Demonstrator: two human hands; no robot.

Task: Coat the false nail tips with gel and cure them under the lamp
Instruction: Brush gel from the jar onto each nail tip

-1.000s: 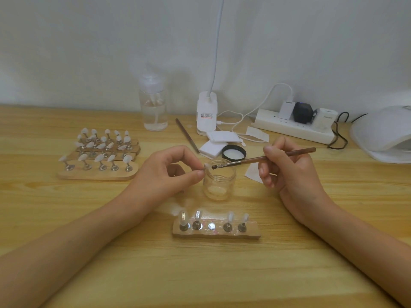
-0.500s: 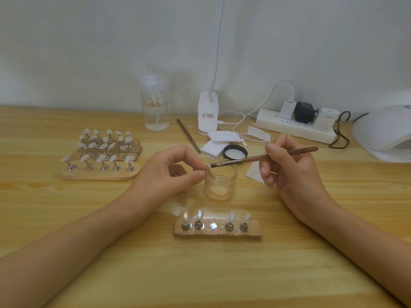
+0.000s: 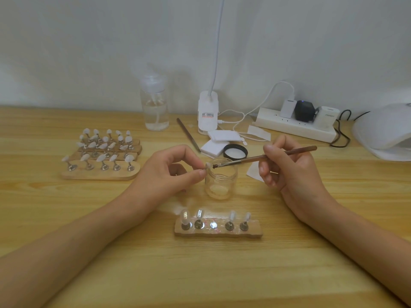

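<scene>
Left hand (image 3: 169, 172) pinches a nail tip (image 3: 208, 165), right hand (image 3: 289, 170) grips brush (image 3: 251, 160) over jar (image 3: 220, 185), lid (image 3: 235, 151) behind.

We see through a single wide-angle camera worn on the head, facing forward and down, close above the wooden table (image 3: 222, 274), the white wall (image 3: 89, 52) behind it filling the upper third.

Brush (image 3: 262, 158) at nail tip (image 3: 208, 164), over open jar (image 3: 220, 183)

Dim, soft, slightly blurred; edges perhaps bowed by the lens.
</scene>
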